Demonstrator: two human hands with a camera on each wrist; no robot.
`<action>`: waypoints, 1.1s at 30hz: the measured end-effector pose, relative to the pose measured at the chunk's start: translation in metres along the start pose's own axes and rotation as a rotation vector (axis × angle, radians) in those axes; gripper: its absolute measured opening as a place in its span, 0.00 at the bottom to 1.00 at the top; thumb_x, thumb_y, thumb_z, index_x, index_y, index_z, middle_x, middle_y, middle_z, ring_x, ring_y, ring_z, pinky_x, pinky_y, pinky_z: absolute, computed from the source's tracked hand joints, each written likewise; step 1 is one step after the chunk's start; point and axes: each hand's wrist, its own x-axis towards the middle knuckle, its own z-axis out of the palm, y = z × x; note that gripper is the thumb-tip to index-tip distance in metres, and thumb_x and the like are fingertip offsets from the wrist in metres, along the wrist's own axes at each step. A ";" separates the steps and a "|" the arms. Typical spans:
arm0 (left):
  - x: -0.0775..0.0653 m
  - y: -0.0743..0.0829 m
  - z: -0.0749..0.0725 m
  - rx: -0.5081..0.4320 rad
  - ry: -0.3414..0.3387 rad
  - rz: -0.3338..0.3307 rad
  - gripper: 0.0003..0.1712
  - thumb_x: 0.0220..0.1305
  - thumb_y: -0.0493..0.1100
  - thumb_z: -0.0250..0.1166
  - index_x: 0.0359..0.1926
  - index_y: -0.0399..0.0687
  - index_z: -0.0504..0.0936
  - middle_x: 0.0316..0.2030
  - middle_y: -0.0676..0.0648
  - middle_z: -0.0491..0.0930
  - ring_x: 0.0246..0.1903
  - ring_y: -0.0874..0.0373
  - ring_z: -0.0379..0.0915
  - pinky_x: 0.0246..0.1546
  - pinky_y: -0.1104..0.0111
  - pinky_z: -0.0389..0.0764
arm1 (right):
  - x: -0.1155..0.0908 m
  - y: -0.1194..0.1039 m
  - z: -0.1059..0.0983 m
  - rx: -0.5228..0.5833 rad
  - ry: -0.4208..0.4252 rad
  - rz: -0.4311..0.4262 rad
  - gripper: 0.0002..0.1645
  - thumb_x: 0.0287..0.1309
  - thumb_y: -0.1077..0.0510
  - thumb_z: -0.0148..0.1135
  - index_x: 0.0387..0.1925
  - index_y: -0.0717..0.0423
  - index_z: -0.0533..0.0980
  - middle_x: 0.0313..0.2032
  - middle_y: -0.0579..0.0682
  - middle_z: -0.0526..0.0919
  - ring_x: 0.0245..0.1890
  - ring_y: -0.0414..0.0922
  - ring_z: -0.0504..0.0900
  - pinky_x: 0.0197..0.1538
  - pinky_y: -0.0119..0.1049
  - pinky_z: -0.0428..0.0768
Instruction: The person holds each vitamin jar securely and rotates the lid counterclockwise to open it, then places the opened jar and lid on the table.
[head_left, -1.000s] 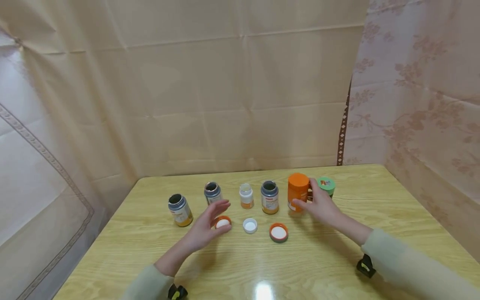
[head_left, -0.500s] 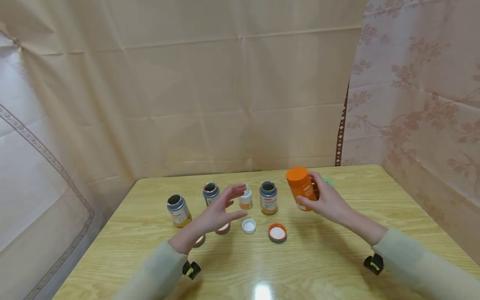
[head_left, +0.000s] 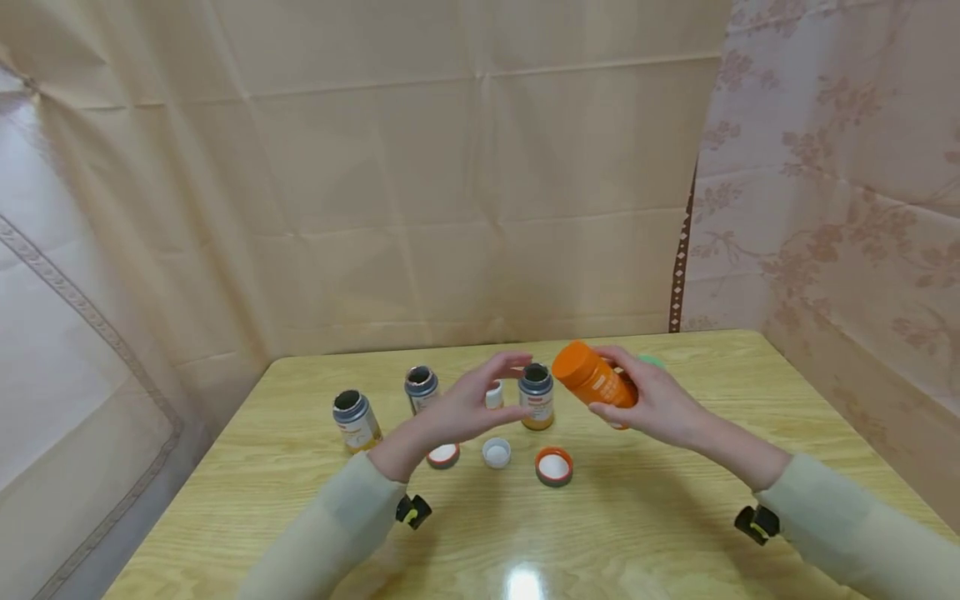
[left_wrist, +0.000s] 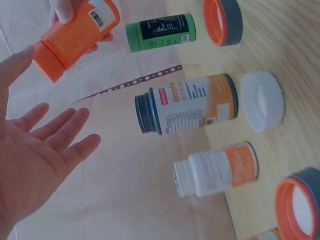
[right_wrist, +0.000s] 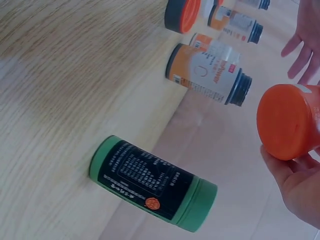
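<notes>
My right hand (head_left: 656, 404) grips an orange bottle (head_left: 600, 379) with an orange lid, lifted off the table and tilted so its lid leans left. My left hand (head_left: 472, 406) reaches toward it with fingers spread and nothing held. In the left wrist view the orange lid (left_wrist: 49, 61) lies close to the left thumb; whether they touch I cannot tell. Below and between the hands stands an uncapped grey-necked bottle (head_left: 536, 400), upright. Partly behind the left hand is an uncapped white bottle (left_wrist: 215, 172). A green-and-black bottle (right_wrist: 152, 182) with its lid on stands behind the right hand.
Two more uncapped bottles (head_left: 357, 421) stand at the left on the wooden table (head_left: 600, 533). Along the front of the bottles lie a white cap (head_left: 497, 453), an orange-rimmed lid (head_left: 554, 467) and another orange-rimmed lid (head_left: 444, 455). A beige curtain (head_left: 375, 208) hangs behind.
My right hand has raised the orange bottle from the table and tipped it leftward. My left hand has moved right toward it, passing in front of the white bottle.
</notes>
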 end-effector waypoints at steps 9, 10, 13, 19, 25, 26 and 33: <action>0.011 0.009 0.006 0.031 -0.064 0.028 0.40 0.62 0.49 0.69 0.70 0.49 0.61 0.66 0.51 0.67 0.61 0.49 0.67 0.63 0.51 0.62 | -0.001 -0.004 -0.003 -0.016 -0.079 -0.049 0.38 0.54 0.51 0.73 0.64 0.52 0.67 0.42 0.47 0.79 0.35 0.41 0.78 0.34 0.35 0.80; 0.012 0.010 0.007 0.034 -0.071 0.039 0.41 0.62 0.49 0.69 0.71 0.48 0.61 0.66 0.50 0.67 0.61 0.50 0.67 0.64 0.52 0.62 | -0.001 -0.004 -0.004 -0.025 -0.089 -0.052 0.39 0.54 0.50 0.73 0.64 0.52 0.67 0.43 0.47 0.79 0.35 0.41 0.78 0.34 0.35 0.80; 0.014 0.012 0.008 0.046 -0.085 0.081 0.40 0.63 0.48 0.68 0.71 0.46 0.60 0.63 0.49 0.70 0.59 0.52 0.69 0.63 0.51 0.63 | -0.001 -0.005 -0.005 -0.060 -0.108 -0.062 0.39 0.54 0.48 0.72 0.65 0.51 0.66 0.45 0.47 0.79 0.37 0.42 0.78 0.37 0.36 0.80; 0.017 0.014 0.011 0.068 -0.106 0.129 0.40 0.64 0.47 0.68 0.72 0.47 0.59 0.60 0.50 0.73 0.56 0.58 0.70 0.61 0.57 0.67 | -0.002 -0.008 -0.006 -0.136 -0.129 -0.085 0.40 0.54 0.43 0.71 0.65 0.49 0.66 0.48 0.45 0.77 0.40 0.41 0.77 0.42 0.40 0.79; 0.020 0.013 0.014 0.068 -0.122 0.148 0.39 0.63 0.46 0.68 0.71 0.47 0.61 0.57 0.52 0.74 0.51 0.60 0.73 0.55 0.65 0.73 | -0.001 -0.008 -0.005 -0.184 -0.137 -0.126 0.40 0.55 0.42 0.70 0.65 0.49 0.67 0.50 0.45 0.77 0.41 0.41 0.77 0.42 0.41 0.78; 0.020 0.013 0.014 0.070 -0.121 0.151 0.39 0.63 0.46 0.68 0.71 0.47 0.61 0.57 0.52 0.74 0.50 0.61 0.73 0.53 0.66 0.74 | -0.001 -0.008 -0.005 -0.190 -0.138 -0.131 0.40 0.54 0.42 0.70 0.65 0.49 0.67 0.50 0.45 0.78 0.41 0.41 0.76 0.42 0.41 0.78; 0.022 0.015 0.015 0.064 -0.135 0.139 0.35 0.65 0.45 0.67 0.69 0.45 0.65 0.56 0.50 0.75 0.48 0.60 0.75 0.52 0.67 0.75 | -0.002 -0.007 -0.006 -0.202 -0.178 -0.121 0.40 0.56 0.40 0.68 0.66 0.48 0.67 0.51 0.45 0.77 0.41 0.41 0.76 0.41 0.39 0.78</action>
